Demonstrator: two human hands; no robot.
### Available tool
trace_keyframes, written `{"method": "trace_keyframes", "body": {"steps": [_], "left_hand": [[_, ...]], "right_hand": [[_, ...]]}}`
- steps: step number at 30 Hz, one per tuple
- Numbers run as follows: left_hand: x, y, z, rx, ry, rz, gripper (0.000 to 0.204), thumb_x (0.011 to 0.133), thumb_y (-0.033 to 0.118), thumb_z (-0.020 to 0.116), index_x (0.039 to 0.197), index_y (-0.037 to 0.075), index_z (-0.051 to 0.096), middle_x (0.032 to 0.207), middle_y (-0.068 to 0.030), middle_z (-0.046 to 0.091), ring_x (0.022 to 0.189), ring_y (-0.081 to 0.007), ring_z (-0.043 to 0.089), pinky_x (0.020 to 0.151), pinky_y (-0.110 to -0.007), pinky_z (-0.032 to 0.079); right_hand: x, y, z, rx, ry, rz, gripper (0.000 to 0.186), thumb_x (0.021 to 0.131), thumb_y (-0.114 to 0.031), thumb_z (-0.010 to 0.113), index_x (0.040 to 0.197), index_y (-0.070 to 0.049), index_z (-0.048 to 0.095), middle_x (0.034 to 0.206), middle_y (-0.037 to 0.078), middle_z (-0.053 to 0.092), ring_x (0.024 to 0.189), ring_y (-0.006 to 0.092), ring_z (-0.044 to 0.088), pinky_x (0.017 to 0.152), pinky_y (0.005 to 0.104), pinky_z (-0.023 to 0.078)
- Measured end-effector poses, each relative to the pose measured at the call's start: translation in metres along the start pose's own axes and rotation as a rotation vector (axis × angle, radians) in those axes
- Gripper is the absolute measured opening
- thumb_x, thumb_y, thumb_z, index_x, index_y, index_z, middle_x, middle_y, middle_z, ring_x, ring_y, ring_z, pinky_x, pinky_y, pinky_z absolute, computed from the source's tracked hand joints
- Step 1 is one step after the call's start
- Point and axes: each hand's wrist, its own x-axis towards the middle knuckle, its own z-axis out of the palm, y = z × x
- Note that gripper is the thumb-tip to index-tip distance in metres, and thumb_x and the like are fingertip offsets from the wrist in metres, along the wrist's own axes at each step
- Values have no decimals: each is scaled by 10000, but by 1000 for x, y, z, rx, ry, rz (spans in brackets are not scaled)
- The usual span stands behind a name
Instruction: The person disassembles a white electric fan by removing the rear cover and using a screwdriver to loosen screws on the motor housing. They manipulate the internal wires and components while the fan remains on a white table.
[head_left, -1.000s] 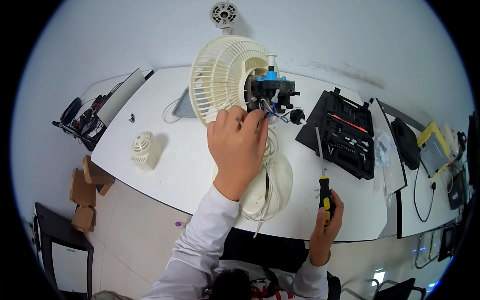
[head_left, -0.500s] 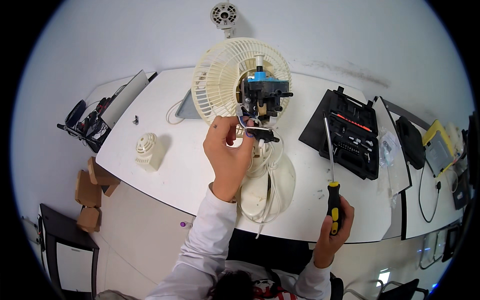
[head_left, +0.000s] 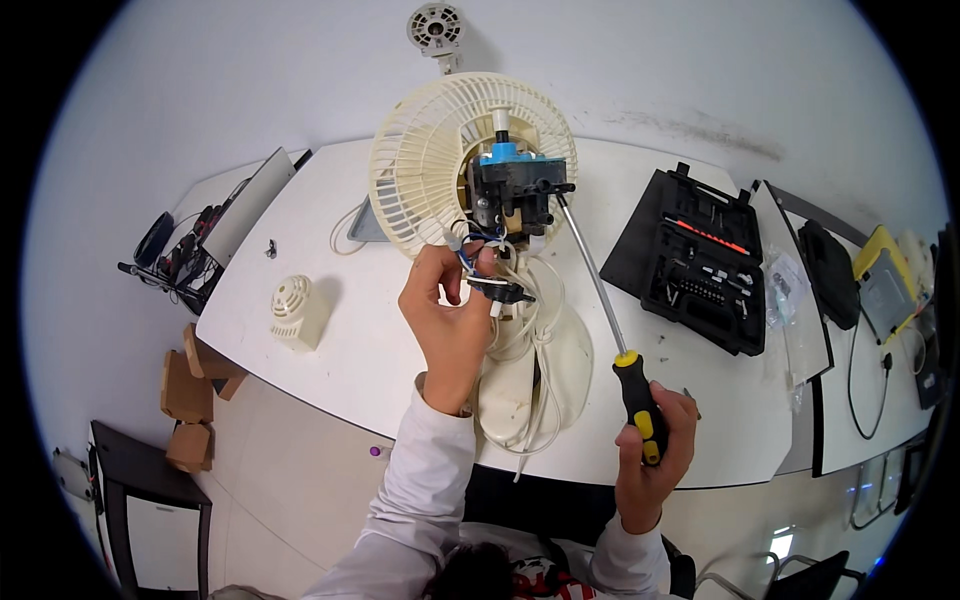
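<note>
A cream electric fan point(head_left: 410, 165) stands on the table with its rear cover off, so its black gearbox point(head_left: 525, 175) with a blue top shows. Loose wires and a small black part point(head_left: 503, 291) hang below the gearbox. My left hand point(head_left: 445, 315) is closed, its thumb and fingers pinching the wires point(head_left: 468, 252) beside that part. My right hand point(head_left: 660, 450) grips the black-and-yellow handle of a long screwdriver point(head_left: 597, 280). The screwdriver's tip is at the gearbox's right side; whether it touches is unclear. White cord point(head_left: 545, 375) loops over the fan's base point(head_left: 570, 340).
An open black toolbox point(head_left: 712, 260) with bits lies at the right, near a clear plastic bag point(head_left: 788, 290). Small screws point(head_left: 662, 340) lie between it and the fan. A cream vented cover point(head_left: 297, 310) stands at the left, a grey tray point(head_left: 370, 222) behind the fan's cage.
My right hand has moved left, tilting the screwdriver so its tip went from beside the toolbox to the gearbox. My left hand keeps hold of the wires; the hanging black part has shifted slightly left and down.
</note>
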Motion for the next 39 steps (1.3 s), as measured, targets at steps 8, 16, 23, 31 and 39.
{"method": "trace_keyframes", "body": {"steps": [8,16,23,31,39], "left_hand": [[-2,-5,1,-50,22,-29,244,801,117,734,712,12,533,591,56,357,558,-43,256,489,-212,192],[-6,-13,0,-54,0,-25,155,850,65,696,925,-33,602,902,-53,643,761,-60,547,679,-180,437],[-9,-15,3,-98,14,-17,185,853,57,690,989,-44,617,945,-69,649,834,-86,579,757,-210,468],[-9,-11,7,-196,62,-20,144,833,50,706,842,-6,574,740,25,511,654,-21,374,580,-179,290],[-9,-14,7,-120,107,-15,247,796,34,716,677,23,500,576,78,372,542,10,245,488,-173,179]], "right_hand": [[-3,0,6,-17,-26,-8,401,771,-56,636,1157,10,550,978,158,537,806,235,556,678,309,465],[-2,0,8,52,-49,20,392,771,-60,636,1150,6,557,995,168,544,810,272,569,693,326,483],[-4,-3,5,59,-19,34,390,799,-93,623,1165,6,534,987,173,537,836,260,561,700,330,478],[6,-2,2,30,15,4,401,786,-94,640,1160,8,536,983,163,546,825,249,571,689,316,473],[26,-12,-30,364,315,316,531,739,-117,732,1188,-39,459,1060,139,597,934,194,601,743,253,483]]}}
